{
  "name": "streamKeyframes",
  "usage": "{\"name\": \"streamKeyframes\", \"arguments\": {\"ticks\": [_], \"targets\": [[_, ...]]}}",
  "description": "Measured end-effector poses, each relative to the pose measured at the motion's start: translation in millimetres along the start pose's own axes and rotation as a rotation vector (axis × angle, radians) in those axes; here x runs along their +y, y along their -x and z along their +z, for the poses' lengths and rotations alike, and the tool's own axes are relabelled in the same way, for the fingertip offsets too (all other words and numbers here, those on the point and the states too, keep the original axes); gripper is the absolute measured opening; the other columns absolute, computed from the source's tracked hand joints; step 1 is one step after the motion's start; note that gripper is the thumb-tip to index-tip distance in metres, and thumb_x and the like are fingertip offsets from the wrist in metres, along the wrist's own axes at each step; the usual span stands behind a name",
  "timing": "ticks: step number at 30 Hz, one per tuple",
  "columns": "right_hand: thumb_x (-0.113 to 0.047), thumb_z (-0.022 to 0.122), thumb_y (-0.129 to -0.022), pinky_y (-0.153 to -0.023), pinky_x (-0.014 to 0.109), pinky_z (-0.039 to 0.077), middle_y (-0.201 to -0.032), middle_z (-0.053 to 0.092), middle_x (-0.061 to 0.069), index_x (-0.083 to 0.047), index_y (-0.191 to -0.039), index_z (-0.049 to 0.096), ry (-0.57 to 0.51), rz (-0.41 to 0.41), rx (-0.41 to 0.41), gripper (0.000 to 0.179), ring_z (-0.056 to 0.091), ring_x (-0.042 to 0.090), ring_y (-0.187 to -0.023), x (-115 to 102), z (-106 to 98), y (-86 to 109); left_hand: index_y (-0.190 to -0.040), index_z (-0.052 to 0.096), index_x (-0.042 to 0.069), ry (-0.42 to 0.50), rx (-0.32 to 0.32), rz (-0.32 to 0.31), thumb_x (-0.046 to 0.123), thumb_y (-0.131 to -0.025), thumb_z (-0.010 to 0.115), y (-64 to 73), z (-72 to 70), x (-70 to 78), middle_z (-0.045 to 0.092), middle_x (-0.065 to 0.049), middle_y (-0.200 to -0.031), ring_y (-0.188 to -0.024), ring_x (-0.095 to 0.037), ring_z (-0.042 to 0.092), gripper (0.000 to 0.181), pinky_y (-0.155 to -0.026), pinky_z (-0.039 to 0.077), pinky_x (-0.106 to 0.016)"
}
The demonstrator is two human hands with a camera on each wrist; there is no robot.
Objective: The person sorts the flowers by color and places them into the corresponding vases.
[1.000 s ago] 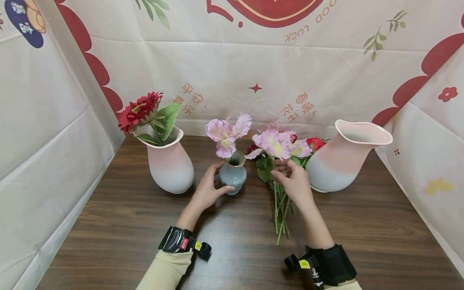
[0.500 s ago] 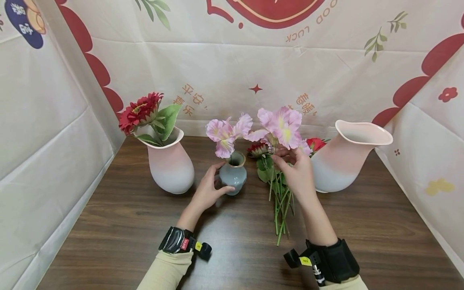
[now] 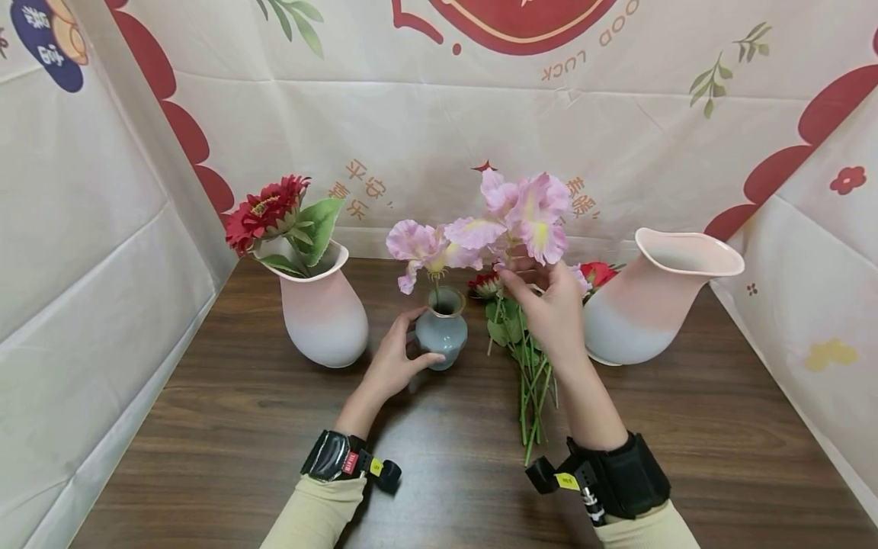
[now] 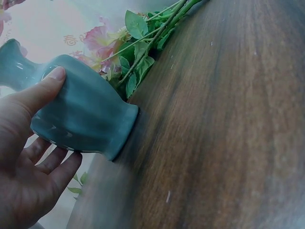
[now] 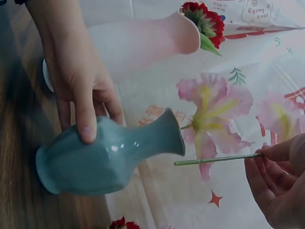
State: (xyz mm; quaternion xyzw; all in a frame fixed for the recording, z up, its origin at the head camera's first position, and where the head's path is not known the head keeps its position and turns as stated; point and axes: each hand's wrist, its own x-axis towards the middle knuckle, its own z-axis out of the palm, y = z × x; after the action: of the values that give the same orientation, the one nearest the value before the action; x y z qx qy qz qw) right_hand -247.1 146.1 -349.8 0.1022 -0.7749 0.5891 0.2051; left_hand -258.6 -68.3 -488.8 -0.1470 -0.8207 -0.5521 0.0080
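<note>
My left hand (image 3: 394, 364) holds the small blue-green vase (image 3: 441, 337) upright on the table, thumb on one side and fingers on the other, as the left wrist view shows. A pink artificial iris (image 3: 414, 245) stands in that vase. Between thumb and fingers, my right hand (image 3: 557, 309) pinches a second pink iris (image 3: 538, 207) by its stem, raised right of the vase. In the right wrist view the cut end of the green stem (image 5: 209, 160) is in the air close to the vase's mouth. Both blooms overlap in the head view.
At left stands a pink-and-white vase (image 3: 322, 320) with a red flower (image 3: 264, 210). Another pink-and-white vase (image 3: 645, 313) is at right. Loose stems (image 3: 531, 396) with red and pink blooms lie on the table (image 3: 439, 488) under my right hand. Printed cloth (image 3: 439, 122) walls surround it.
My right hand has lifted the pink iris off the pile, up and leftwards toward the small vase. The iris in the vase has turned its bloom. My left hand has stayed put.
</note>
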Motion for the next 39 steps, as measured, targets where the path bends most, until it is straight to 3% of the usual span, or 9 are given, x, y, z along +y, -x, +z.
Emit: {"name": "streamKeyframes", "arguments": {"ticks": [5,9,22,30,39], "targets": [[-0.001,0.071,-0.09,-0.07,0.015,0.058,-0.098,0.07,0.022,0.006,-0.112,0.062,0.005,-0.076,0.011,0.025,0.066,0.003,-0.078,-6.4,8.3,-4.8,-0.149,0.038,0.007,0.002,0.004,0.006,0.017,-0.083,0.082,0.4,0.4,-0.3,0.042,-0.017,-0.151,-0.138,-0.033,0.048,0.08,-0.111,0.047,-0.046],[-0.001,0.071,-0.089,-0.067,0.015,0.056,-0.094,0.07,0.018,0.007,-0.11,0.064,-0.016,-0.113,0.013,0.024,0.065,0.001,-0.075,-13.0,14.8,-6.8,-0.149,0.037,0.007,0.0,0.001,0.008,0.016,-0.083,0.082,0.2,0.8,-0.6,0.042,-0.017,-0.151,-0.139,-0.032,0.047,0.08,-0.112,0.046,-0.045],[-0.005,0.07,-0.091,-0.068,0.015,0.056,-0.097,0.071,0.021,0.003,-0.113,0.065,-0.025,-0.155,0.006,0.024,0.064,0.001,-0.077,-27.8,32.5,-14.5,-0.149,0.038,0.009,-0.002,-0.005,0.001,0.018,-0.083,0.082,-0.2,0.2,-1.5,0.042,-0.016,-0.151,-0.141,-0.031,0.044,0.079,-0.112,0.046,-0.047],[-0.006,0.071,-0.091,-0.073,0.019,0.058,-0.096,0.071,0.022,0.005,-0.11,0.064,-0.052,-0.204,0.014,0.023,0.064,0.001,-0.077,-24.5,44.5,-18.5,-0.148,0.039,0.008,-0.013,0.001,0.006,0.019,-0.083,0.082,-0.2,-0.6,-1.6,0.044,-0.017,-0.15,-0.141,-0.03,0.044,0.079,-0.111,0.047,-0.046],[-0.005,0.069,-0.092,-0.074,0.02,0.059,-0.099,0.07,0.024,0.007,-0.11,0.062,-0.091,-0.193,0.004,0.023,0.066,0.001,-0.082,-21.4,54.6,-19.5,-0.148,0.038,0.008,-0.001,0.003,0.018,0.019,-0.083,0.082,0.3,-0.1,-2.7,0.043,-0.015,-0.151,-0.14,-0.031,0.045,0.079,-0.111,0.047,-0.046]]}}
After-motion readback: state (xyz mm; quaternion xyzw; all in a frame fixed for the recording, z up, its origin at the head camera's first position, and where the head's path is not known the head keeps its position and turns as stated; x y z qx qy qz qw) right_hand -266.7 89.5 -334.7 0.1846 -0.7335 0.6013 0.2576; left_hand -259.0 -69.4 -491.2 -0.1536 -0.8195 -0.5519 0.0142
